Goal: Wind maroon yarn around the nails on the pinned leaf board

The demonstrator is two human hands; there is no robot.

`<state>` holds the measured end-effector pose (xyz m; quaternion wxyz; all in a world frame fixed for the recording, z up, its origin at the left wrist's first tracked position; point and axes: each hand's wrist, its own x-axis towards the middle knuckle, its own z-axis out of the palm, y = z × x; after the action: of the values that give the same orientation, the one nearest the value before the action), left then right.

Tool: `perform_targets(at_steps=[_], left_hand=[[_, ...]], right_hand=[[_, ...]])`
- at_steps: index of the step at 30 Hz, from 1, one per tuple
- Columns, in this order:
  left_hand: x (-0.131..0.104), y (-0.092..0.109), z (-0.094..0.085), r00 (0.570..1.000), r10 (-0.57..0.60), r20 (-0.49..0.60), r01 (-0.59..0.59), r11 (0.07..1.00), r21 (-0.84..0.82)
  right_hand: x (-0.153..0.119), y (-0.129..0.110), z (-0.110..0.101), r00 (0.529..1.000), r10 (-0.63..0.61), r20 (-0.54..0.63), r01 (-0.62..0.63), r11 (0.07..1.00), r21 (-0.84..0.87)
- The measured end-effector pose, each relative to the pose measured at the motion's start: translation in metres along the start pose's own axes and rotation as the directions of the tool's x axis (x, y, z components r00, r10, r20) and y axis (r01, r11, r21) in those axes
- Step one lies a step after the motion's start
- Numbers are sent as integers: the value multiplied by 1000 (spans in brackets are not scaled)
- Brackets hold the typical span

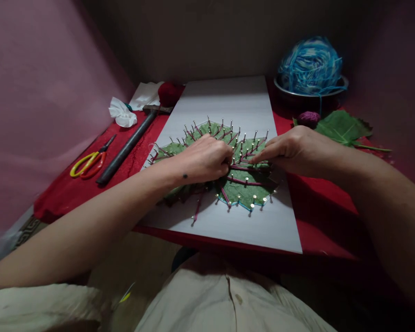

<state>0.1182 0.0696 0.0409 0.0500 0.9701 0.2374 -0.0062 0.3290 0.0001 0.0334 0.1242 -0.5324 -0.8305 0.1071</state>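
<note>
Several nails stand in a white board (228, 99) around a green leaf (251, 191) lying flat on it. Purple yarn (254, 183) runs between nails across the leaf, and a blue strand follows part of its near edge. My left hand (210, 157) is closed in a fist over the leaf's middle, among the nails; what its fingers hold, if anything, is hidden. From the right, my right hand (287, 146) reaches over the leaf with fingers stretched out, one fingertip at the purple yarn. Its thumb is hidden.
On the red cloth (328, 216) at left lie scissors (90, 161), a hammer (131, 143), crumpled white tissue (122, 113) and a red yarn ball (169, 93). At right are blue yarn (311, 67) in a metal bowl (346, 85), a purple yarn ball (309, 118) and a loose leaf (342, 127).
</note>
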Motion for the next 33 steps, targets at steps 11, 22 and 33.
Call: perform_targets(at_steps=[11, 22, 33], left_hand=[[4, 5, 3, 998, -65, -5, 65, 997, -42], [-14, 14, 1, 967, -1, -254, 42, 987, 155], [-17, 47, 15, 994, 102, -34, -98, 989, 112]], right_hand=[[2, -2, 2, 1000, 24, -11, -24, 1000, 4], [2, -6, 0, 998, 59, -2, -59, 998, 24], [3, -4, 1, 998, 54, -11, -54, 998, -8]])
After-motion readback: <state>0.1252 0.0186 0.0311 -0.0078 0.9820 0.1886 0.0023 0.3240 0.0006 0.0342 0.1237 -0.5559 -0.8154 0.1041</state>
